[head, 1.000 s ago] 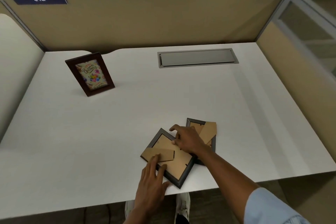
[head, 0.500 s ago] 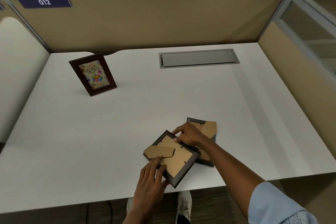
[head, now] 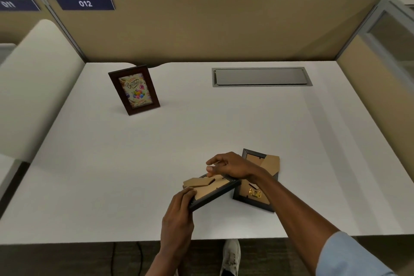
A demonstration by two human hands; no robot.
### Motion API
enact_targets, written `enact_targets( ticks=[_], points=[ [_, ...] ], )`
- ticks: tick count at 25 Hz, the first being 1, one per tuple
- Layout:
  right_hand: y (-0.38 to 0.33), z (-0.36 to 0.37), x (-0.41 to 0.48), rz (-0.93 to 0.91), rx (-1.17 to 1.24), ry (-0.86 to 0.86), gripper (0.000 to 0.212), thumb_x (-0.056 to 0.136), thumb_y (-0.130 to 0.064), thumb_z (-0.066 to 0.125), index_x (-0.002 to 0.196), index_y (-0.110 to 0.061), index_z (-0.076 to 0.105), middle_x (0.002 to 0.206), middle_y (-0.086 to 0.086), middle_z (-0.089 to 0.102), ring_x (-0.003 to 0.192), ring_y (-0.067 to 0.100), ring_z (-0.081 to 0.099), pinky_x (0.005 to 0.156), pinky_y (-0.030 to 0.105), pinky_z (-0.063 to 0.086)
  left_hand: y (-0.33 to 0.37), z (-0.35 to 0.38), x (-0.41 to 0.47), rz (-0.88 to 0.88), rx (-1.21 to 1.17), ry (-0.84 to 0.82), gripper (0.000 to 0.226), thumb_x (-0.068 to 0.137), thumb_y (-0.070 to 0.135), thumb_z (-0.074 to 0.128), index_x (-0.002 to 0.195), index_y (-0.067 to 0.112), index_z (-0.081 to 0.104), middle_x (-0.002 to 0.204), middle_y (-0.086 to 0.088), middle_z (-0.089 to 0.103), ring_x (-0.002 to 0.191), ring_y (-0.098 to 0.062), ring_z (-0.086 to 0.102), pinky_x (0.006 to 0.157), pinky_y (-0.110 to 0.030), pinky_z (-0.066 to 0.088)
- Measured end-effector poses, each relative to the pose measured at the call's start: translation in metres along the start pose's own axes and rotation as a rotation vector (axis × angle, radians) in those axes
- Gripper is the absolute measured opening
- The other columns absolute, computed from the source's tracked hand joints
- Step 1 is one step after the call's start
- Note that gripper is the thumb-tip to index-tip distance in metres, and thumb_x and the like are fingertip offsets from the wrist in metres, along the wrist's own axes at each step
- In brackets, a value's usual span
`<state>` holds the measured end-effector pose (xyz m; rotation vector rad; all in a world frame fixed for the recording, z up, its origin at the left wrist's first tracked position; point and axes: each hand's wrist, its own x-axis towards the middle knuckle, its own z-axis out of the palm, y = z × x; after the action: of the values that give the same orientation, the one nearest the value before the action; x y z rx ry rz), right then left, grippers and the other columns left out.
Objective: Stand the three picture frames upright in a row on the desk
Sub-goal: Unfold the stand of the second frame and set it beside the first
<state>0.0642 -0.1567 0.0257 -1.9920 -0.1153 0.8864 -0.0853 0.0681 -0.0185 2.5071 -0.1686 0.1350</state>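
Note:
One brown picture frame (head: 134, 90) with a birthday card in it stands upright at the back left of the white desk (head: 112, 163). A dark frame (head: 212, 192) with a cardboard back is tilted up off the desk near the front edge, back side up. My left hand (head: 179, 213) grips its near left corner and my right hand (head: 230, 166) holds its far edge. A third dark frame (head: 257, 192) lies face down just to the right, partly under my right forearm, its cardboard stand (head: 270, 164) folded out.
A grey cable hatch (head: 261, 76) is set into the desk at the back right. Tan partition walls (head: 201, 29) close the back and right side. A cream panel (head: 38, 87) borders the left. My shoe (head: 230, 255) shows below the front edge.
The dark frame that lay flat, overlapping the other, has been lifted and tilted up by both hands. My left hand went from resting on it to gripping its corner.

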Motion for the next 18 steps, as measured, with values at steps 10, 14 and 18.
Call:
enact_targets(
  ticks=[10,14,18],
  points=[
    [-0.013,-0.008,0.013,-0.06,0.481,-0.059,0.045,0.103,-0.036,0.065,0.137,-0.008,0.068,0.124,0.015,0.075,0.109,0.024,0.073,0.101,0.037,0.057,0.007,-0.017,0.028,-0.067,-0.137,0.042,0.029,0.091,-0.001,0.079,0.116,0.01,0.068,0.105,-0.007,0.076,0.083,-0.02,0.074,0.074,-0.028,0.063],
    [0.002,-0.004,0.008,-0.085,0.689,-0.03,0.056,0.1,-0.041,0.061,0.144,-0.007,0.064,0.145,0.032,0.061,0.142,0.045,0.054,0.121,0.05,0.039,0.002,-0.024,0.05,-0.144,-0.195,0.065,0.026,0.097,-0.005,0.068,0.12,0.008,0.066,0.102,-0.005,0.076,0.078,-0.019,0.068,0.068,-0.022,0.05],
    [0.007,-0.006,0.006,0.035,0.878,-0.029,0.061,0.1,-0.043,0.06,0.146,-0.004,0.063,0.168,0.02,0.043,0.154,0.038,0.045,0.125,0.048,0.041,-0.006,-0.028,0.069,-0.14,-0.224,0.049,0.027,0.102,0.0,0.063,0.127,0.008,0.064,0.114,-0.002,0.077,0.091,-0.016,0.068,0.075,-0.01,0.047]
  ],
)
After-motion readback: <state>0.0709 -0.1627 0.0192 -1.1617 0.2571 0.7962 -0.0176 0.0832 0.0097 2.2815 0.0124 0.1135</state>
